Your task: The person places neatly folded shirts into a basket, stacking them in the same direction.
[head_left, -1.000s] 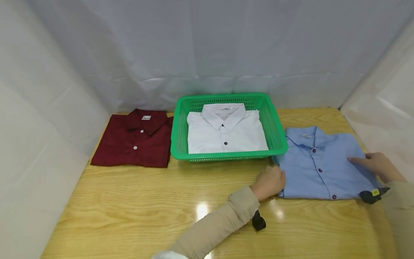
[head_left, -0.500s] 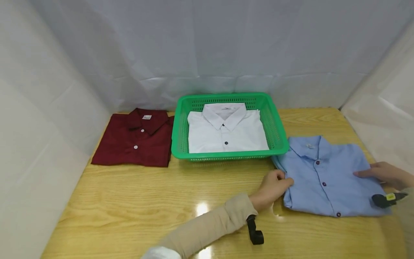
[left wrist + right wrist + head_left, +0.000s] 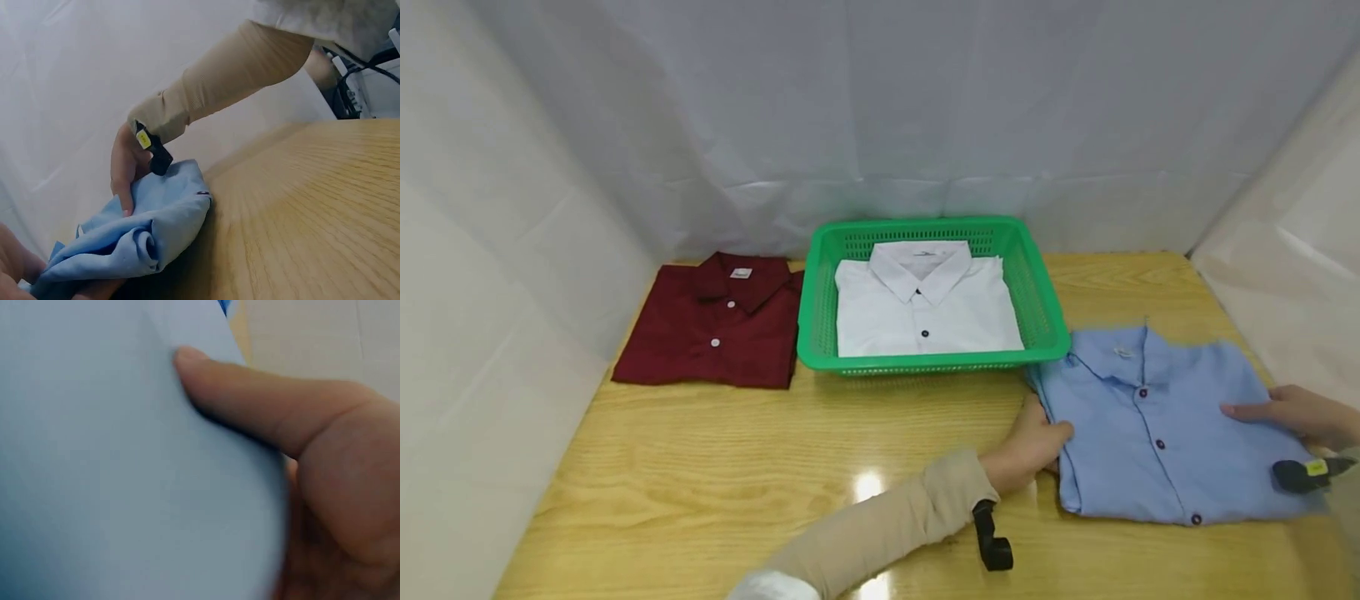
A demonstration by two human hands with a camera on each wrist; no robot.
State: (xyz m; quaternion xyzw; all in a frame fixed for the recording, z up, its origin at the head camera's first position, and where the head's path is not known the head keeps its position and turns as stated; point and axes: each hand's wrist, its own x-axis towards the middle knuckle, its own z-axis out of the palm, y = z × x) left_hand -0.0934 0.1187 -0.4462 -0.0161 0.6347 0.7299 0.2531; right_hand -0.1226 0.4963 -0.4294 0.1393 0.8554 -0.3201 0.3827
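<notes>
A folded light blue shirt point(image 3: 1120, 442) with dark buttons lies between both hands at the right of the table, collar toward the back. My left hand point(image 3: 1030, 442) grips its left edge, thumb on top and the other fingers beneath the fold. At the opposite edge my right hand point(image 3: 1303, 412) holds the shirt, its thumb laid over the top; the right wrist view shows this thumb point(image 3: 250, 400) on the cloth, with the fingers mostly hidden underneath. In the left wrist view the shirt's rolled side point(image 3: 137, 244) looks lifted off the wood near the left hand.
A green plastic basket point(image 3: 932, 362) stands at the back middle, with a folded white shirt point(image 3: 880, 308) inside. Left of it lies a folded dark red shirt point(image 3: 700, 333). White sheets point(image 3: 880, 100) enclose the wooden table point(image 3: 715, 483) at the back and sides.
The blue shirt has moved toward the front edge and slightly right, with both hands on it. My left hand has slipped its fingers under the left edge. Basket and red shirt stay put.
</notes>
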